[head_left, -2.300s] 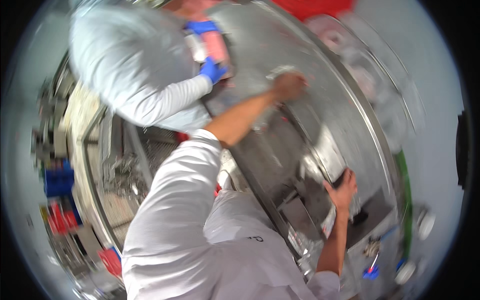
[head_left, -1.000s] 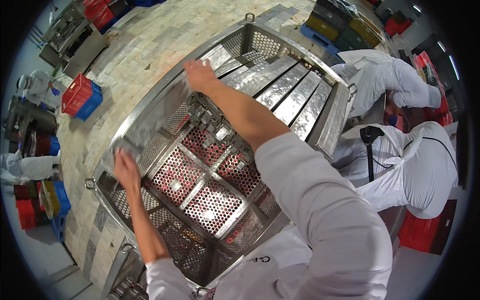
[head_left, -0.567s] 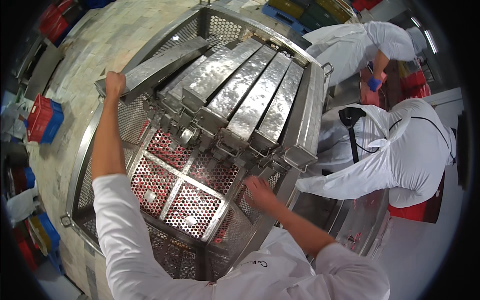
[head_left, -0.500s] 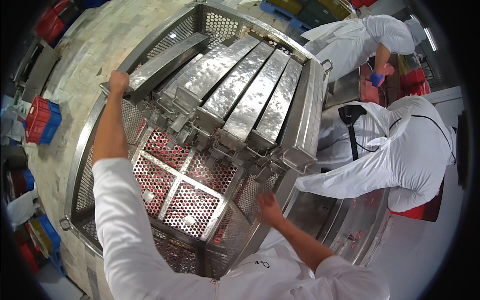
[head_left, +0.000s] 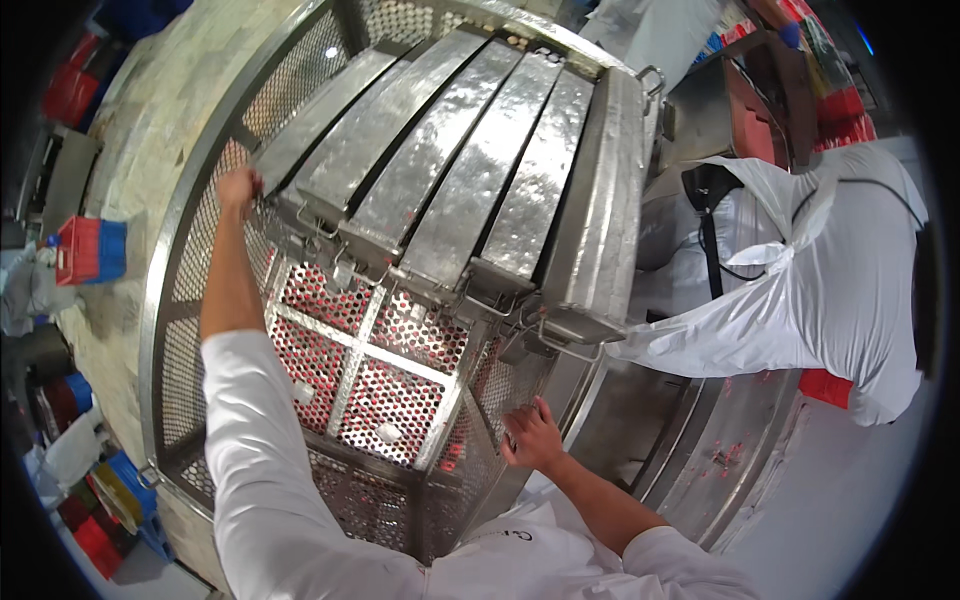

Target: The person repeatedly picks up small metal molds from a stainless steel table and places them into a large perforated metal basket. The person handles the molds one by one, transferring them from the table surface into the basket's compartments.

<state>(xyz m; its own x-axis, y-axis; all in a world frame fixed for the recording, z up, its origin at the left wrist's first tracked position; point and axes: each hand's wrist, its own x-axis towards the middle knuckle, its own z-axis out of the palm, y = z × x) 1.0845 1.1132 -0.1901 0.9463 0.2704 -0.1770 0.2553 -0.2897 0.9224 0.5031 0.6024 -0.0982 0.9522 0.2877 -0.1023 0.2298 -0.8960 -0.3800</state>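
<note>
Several long, lidded metal moulds (head_left: 435, 155) lie side by side in a large perforated metal cage (head_left: 155, 330), with wire handles at their near ends. My left hand (head_left: 238, 188) is closed around the near end of the leftmost mould (head_left: 325, 110), just inside the cage's left wall. My right hand (head_left: 532, 435) is over the cage's near right side, below the rightmost mould (head_left: 600, 215). It holds nothing, and its fingers are loosely bent and apart with the thumb raised. Red and white bits show through the cage's perforated floor (head_left: 390, 400).
A person in a white apron (head_left: 800, 270) bends over close to the cage's right side. Beyond the cage's far right corner is a metal bin (head_left: 710, 110). Red and blue crates (head_left: 95, 250) stand on the tiled floor at left. A metal channel (head_left: 690, 450) runs along the right.
The leftmost mould, raised and tilted across the cage's left rim before, now lies lower beside the others. My left hand has come down with it. My right hand has turned, thumb up.
</note>
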